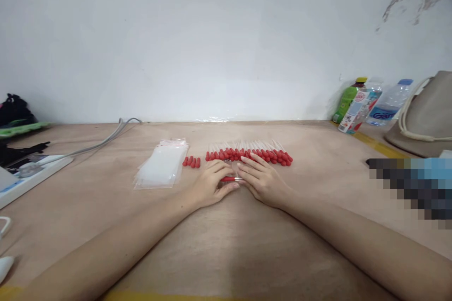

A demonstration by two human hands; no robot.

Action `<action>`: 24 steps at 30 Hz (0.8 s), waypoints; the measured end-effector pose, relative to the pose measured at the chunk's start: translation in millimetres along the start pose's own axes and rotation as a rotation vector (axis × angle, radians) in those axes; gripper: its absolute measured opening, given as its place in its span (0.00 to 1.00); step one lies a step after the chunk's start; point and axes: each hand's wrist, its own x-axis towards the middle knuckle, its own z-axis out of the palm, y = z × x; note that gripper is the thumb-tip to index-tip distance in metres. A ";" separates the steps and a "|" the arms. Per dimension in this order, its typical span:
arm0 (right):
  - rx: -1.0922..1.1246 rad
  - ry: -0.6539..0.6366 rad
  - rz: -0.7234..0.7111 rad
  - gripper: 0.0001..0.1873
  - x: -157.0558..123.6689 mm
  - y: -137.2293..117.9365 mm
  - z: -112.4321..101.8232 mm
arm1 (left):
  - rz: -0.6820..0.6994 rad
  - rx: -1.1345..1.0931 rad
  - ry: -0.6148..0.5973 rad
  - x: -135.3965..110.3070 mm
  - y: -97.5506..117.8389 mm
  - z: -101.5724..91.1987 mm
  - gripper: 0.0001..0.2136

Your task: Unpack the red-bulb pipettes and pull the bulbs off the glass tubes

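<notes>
My left hand (213, 181) rests on the table with its fingers curled and its thumb below a thin red piece with a pale end (229, 179); some clear plastic seems to lie at its fingertips. Just to the right, my right hand (264, 181) lies palm down with its fingers stretched out, touching the pale end. Behind both hands is a long row of white sticks with red tips (263, 154), the tips facing me. Several short red pieces (191, 162) sit in a small group left of the row. Farther left is a stack of clear zip bags (160, 164).
A grey cable (106, 140) runs to a white power strip (38, 176) at the left. A green bottle (348, 101), a carton (358, 112), a clear bottle (388, 103) and a beige bag (427, 113) stand at the back right. A wall closes off the table's far edge.
</notes>
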 end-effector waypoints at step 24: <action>0.082 0.004 -0.088 0.12 -6.1 2.4 0.0 | 0.098 0.237 -0.202 -2.0 5.8 -10.0 0.10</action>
